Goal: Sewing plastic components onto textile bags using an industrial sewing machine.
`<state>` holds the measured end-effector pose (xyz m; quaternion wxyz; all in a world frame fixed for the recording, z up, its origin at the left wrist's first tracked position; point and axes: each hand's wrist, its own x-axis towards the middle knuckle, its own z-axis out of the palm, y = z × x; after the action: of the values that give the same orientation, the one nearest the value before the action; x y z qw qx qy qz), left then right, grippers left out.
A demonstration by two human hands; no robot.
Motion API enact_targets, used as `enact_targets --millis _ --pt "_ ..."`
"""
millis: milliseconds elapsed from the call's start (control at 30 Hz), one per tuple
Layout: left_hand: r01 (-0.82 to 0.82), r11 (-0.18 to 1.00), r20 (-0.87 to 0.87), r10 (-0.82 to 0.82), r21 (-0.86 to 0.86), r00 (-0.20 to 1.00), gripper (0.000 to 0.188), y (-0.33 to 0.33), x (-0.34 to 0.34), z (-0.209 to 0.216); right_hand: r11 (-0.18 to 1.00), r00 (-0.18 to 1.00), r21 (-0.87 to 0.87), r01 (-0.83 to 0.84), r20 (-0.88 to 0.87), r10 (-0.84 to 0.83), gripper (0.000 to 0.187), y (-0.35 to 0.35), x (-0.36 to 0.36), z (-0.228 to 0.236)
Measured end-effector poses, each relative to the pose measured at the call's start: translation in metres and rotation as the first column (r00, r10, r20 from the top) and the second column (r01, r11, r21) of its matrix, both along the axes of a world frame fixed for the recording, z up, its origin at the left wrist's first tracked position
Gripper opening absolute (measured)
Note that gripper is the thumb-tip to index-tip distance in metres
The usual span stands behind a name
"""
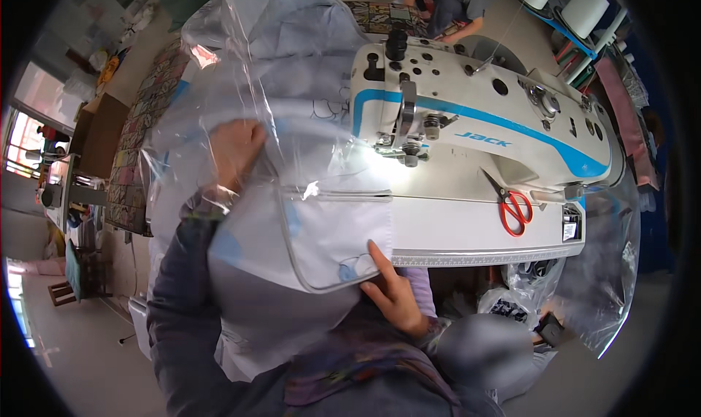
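Observation:
White fabric [332,223] with pale blue patches and grey edging spreads over my lap and the left side of the sewing machine bed [475,223]. Shiny clear plastic sheeting [237,59] overlies its far part. My left hand [237,150] is closed, fingers curled on the fabric near the grey edging; plastic partly veils it. My right hand [398,300] lies at the rounded lower corner of the fabric, index finger stretched and thumb apart, both touching its edge. The white and blue sewing machine [467,114] stands to the right, its lamp shining beside the needle area.
Red-handled scissors [515,207] lie on the machine bed. White thread cones [584,9] stand at upper right. Beyond the machine a person [449,8] crouches. Clear plastic [595,271] hangs off the right end, and a cardboard box [102,136] is at far left.

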<state>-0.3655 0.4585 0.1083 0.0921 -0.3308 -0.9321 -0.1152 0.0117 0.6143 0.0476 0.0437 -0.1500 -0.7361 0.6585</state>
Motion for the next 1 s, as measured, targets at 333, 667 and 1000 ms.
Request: enact_targets --millis 333,667,1000 --pt "0.068 0.995 -0.382 -0.092 -0.076 0.919 0.021 0.069 -0.057 0.005 0.752 0.988 -0.648 -0.117 0.0 0.154 0.056 0.002 0.013 0.004" --pt "0.316 0.944 -0.286 -0.329 -0.092 0.9 0.011 0.007 -0.06 -0.046 0.949 0.976 0.259 -0.179 0.169 0.137 0.04 0.073 -0.042 0.094" --pt "-0.429 0.903 -0.077 0.43 0.027 0.9 0.057 -0.269 0.008 -0.058 0.468 0.765 0.811 -0.352 -0.039 0.643 0.095 -0.004 -0.109 0.055"
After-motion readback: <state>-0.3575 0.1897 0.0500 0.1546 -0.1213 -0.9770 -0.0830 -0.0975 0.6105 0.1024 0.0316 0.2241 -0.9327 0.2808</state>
